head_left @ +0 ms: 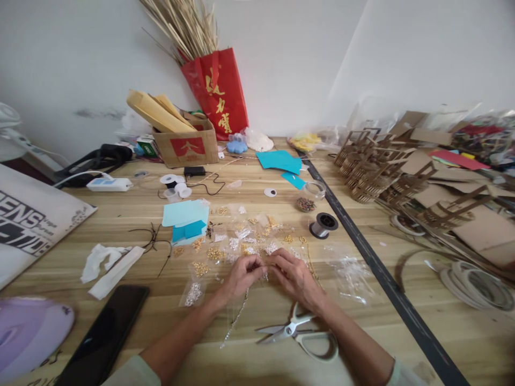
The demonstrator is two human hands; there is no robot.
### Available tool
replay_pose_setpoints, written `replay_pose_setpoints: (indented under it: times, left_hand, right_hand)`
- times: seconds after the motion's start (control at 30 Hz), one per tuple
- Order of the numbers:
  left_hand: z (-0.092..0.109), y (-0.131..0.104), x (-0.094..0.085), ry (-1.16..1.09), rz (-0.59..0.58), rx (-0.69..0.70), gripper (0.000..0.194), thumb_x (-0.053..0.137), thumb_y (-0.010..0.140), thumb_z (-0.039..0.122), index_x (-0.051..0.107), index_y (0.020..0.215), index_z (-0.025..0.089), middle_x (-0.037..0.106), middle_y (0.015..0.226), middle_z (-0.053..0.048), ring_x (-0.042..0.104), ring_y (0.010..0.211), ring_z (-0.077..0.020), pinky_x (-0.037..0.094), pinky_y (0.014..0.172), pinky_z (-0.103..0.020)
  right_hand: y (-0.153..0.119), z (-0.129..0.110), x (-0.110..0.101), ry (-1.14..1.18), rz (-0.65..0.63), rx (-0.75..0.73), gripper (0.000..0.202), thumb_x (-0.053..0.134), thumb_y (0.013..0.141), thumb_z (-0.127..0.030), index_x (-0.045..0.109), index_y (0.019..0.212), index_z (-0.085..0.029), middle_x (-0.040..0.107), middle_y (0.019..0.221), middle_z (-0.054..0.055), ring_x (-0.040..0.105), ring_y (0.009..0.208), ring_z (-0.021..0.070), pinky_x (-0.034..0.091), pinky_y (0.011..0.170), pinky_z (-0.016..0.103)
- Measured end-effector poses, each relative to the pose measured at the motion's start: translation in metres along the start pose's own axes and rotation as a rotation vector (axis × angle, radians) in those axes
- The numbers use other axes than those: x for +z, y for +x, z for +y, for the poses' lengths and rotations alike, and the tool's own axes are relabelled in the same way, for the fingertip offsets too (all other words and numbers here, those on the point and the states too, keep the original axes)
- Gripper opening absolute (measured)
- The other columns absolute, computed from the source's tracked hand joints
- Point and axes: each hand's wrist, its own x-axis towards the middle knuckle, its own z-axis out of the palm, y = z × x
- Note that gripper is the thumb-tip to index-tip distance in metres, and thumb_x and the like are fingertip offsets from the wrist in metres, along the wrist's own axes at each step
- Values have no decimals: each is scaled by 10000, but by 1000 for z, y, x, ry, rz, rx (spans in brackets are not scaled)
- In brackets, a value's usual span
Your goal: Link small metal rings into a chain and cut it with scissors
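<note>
Near the middle of the table my left hand [244, 274] and my right hand [294, 274] meet, fingertips pinched close together. From my left hand a thin silver chain [238, 317] trails down onto the wood. A tiny shiny piece shows between the fingertips, too small to name. What my right fingers pinch is hidden. Scissors [290, 328] with white handles lie partly spread below my right hand. Just beyond my hands are small bags and piles of gold findings [215, 253] and silver findings [193, 294]. A gold chain [310, 262] lies beside my right hand.
A wire spool [323, 225], a bead jar [306, 204] and blue cards [278, 161] lie farther back. Small woven baskets [368, 169] and cardboard crowd the right. A black phone [105, 335] lies at lower left. A red bag [225, 91] stands by the wall.
</note>
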Motion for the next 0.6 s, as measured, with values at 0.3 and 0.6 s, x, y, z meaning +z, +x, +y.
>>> replay_pose_setpoints:
  times: [0.3, 0.6]
  left_hand:
    - [7, -1, -2, 219, 72, 61, 139, 599, 755, 256, 581, 674, 145, 564, 663, -11, 506, 651, -146, 385, 609, -239]
    - [-2, -1, 0, 195, 52, 74, 181, 580, 778, 275, 552, 651, 148, 543, 620, 3, 485, 605, -133, 365, 569, -227]
  right_hand:
    - [2, -6, -2, 111, 61, 32, 128, 479, 916, -164, 565, 822, -178, 546, 792, 34, 539, 676, 140, 437, 612, 243]
    - [2, -14, 2, 305, 17, 261, 106, 491, 892, -178, 519, 791, -174, 563, 651, -15, 512, 576, 116, 383, 541, 215]
